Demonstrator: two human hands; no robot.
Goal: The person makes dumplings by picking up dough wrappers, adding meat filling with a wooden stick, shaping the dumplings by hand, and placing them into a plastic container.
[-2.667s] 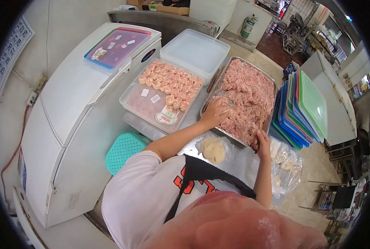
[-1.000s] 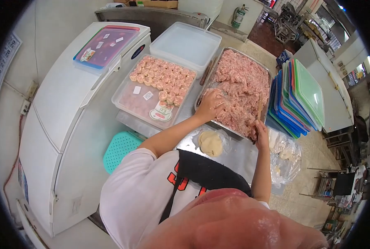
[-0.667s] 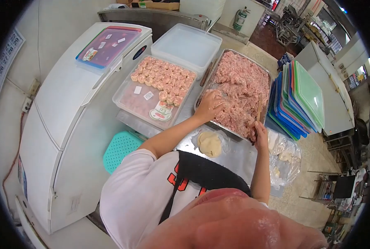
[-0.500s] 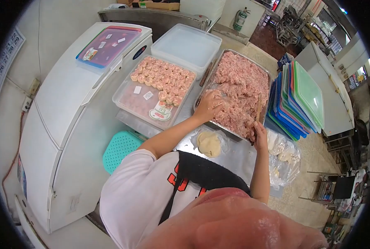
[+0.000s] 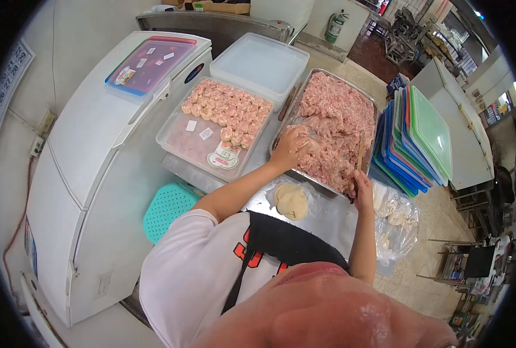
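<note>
A metal tray (image 5: 376,116) of pink minced meat (image 5: 336,110) lies in front of me. Over its left side is my left hand (image 5: 291,148), its fingers curled in; whatever they hold is hidden. At the tray's near right corner, my right hand (image 5: 362,190) grips a flat wooden spatula (image 5: 361,152), which points away from me over the meat. Round dough wrappers (image 5: 291,202) sit stacked in clear plastic between my forearms. Left of the meat, open-topped dumplings (image 5: 229,110) stand in rows on a clear plastic tray (image 5: 182,142) with labels.
Clear lidded containers (image 5: 259,62) stand behind the dumplings. Coloured plastic lids (image 5: 426,130) lean in a stack on the right, beyond a plastic bag (image 5: 400,223) with pale contents. A white chest freezer (image 5: 90,139) flanks the left, near a turquoise perforated basket (image 5: 168,210).
My left hand has shifted very slightly over the meat, and its fingers have turned a little. My right hand and the spatula stay in place.
</note>
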